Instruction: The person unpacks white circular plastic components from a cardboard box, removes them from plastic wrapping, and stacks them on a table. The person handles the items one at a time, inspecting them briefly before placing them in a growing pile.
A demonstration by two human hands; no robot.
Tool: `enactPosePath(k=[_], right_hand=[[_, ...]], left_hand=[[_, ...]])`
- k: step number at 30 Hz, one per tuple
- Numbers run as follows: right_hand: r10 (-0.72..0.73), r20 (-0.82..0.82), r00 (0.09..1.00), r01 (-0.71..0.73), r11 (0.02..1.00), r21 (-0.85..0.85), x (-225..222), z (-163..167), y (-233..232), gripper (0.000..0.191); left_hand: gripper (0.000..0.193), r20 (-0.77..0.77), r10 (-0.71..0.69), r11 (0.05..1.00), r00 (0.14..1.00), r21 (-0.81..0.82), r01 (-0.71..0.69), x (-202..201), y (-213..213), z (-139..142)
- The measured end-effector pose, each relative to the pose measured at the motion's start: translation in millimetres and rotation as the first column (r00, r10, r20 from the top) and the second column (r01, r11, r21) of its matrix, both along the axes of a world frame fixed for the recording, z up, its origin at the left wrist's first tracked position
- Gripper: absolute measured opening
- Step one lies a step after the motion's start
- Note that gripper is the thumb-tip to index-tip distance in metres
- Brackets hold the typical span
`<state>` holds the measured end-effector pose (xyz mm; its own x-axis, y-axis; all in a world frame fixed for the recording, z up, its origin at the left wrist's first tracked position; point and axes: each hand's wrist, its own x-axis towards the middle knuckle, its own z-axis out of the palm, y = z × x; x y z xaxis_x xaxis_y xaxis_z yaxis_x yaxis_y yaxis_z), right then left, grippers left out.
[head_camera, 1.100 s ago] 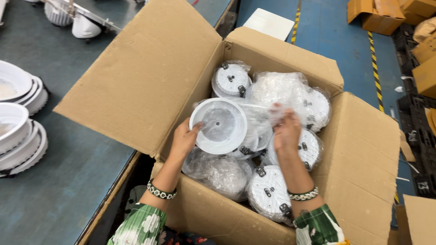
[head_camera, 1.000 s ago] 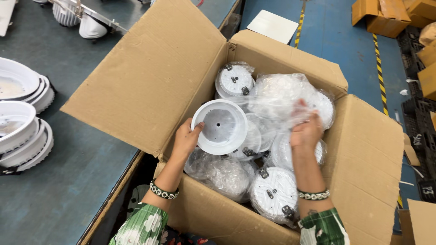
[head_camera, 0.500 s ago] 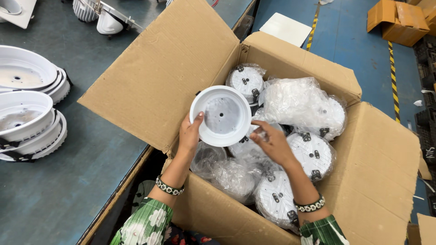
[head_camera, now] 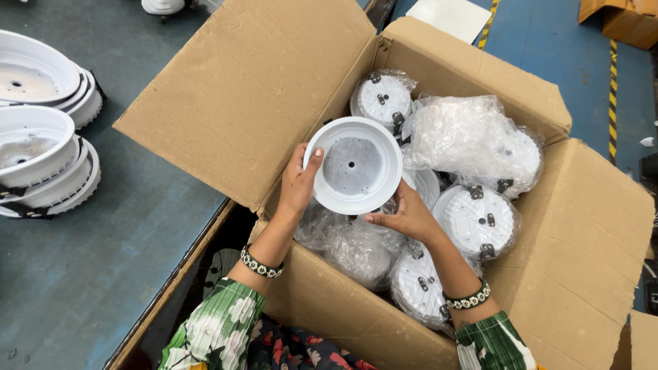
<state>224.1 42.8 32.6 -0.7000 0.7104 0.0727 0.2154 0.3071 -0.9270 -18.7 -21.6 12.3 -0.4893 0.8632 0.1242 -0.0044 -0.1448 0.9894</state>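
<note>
A round white lamp housing [head_camera: 352, 165], open side up with small holes in its base, is held above an open cardboard box [head_camera: 548, 247]. My left hand [head_camera: 299, 183] grips its left rim, thumb on the edge. My right hand [head_camera: 404, 215] supports it from below at the lower right. Inside the box lie several more white housings [head_camera: 474, 220] wrapped in clear plastic bags [head_camera: 460, 133].
Stacks of white housings [head_camera: 41, 157] stand on the grey-green worktable [head_camera: 103, 274] at left. The box's big flap [head_camera: 247, 89] leans over the table edge. Blue floor with a yellow-black stripe [head_camera: 612, 75] and other cardboard boxes [head_camera: 620, 20] lie at the back right.
The bare housing has been lifted out of the bagged pile and now sits higher. My right hand left the bags and moved under the housing's lower right edge.
</note>
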Motion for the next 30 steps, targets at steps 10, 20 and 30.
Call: enactPosePath(k=[10,20,30], right_hand=[[0.027,-0.027,0.999,-0.026,1.000,0.011,-2.5,-16.4,-6.0,0.106],[0.015,-0.107,0.994,-0.033,0.985,-0.171,0.1,-19.2,-5.9,0.074],[-0.025,-0.143,0.989,-0.023,0.946,-0.323,8.6,-19.8,3.5,0.047]], left_hand=[[0.054,0.008,-0.026,1.000,1.000,0.009,0.026,-7.4,-8.6,-9.5],[0.049,0.005,-0.033,0.999,0.999,0.029,0.033,-12.0,-11.0,-16.6],[0.054,0.013,-0.036,0.999,0.999,-0.023,0.036,-9.4,-4.2,-16.8]])
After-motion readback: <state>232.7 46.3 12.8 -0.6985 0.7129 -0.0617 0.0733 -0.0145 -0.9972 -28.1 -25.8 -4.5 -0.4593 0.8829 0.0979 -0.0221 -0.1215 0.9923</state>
